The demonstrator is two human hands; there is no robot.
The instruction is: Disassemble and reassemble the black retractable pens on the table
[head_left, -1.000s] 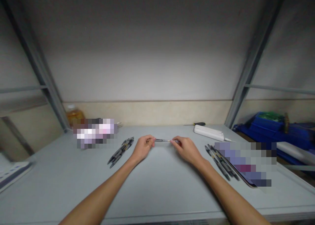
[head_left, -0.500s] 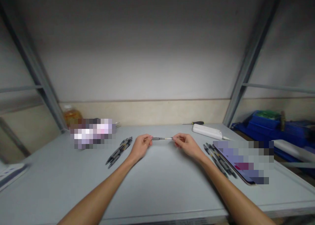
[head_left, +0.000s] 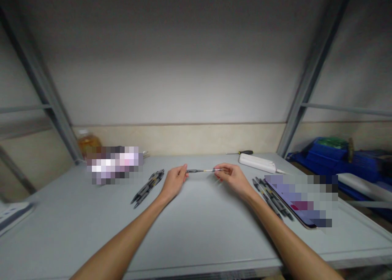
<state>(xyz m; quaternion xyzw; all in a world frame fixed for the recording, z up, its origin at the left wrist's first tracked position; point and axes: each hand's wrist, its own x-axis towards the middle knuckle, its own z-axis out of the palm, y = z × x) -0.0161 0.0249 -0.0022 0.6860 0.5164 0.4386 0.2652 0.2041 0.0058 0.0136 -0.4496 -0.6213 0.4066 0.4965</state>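
Observation:
Both my hands hold one pen (head_left: 199, 171) just above the grey table (head_left: 190, 231), near its middle. My left hand (head_left: 175, 181) pinches the dark barrel end. My right hand (head_left: 232, 178) pinches the thin pale refill end, which shows drawn out of the barrel. A bundle of dark pens (head_left: 148, 185) lies on the table to the left of my left hand. Another row of dark pens (head_left: 271, 198) lies to the right of my right hand.
A white flat device (head_left: 257, 163) and a black-handled screwdriver (head_left: 241, 152) lie at the back right. An amber bottle (head_left: 88, 143) stands back left. Blue bins (head_left: 337, 157) sit on the right, a book-like object (head_left: 12, 214) at the left edge. Slanted metal frame posts (head_left: 309, 76) flank the table.
My hands have drifted a little apart, and more of the thin pale refill shows between them than a second ago.

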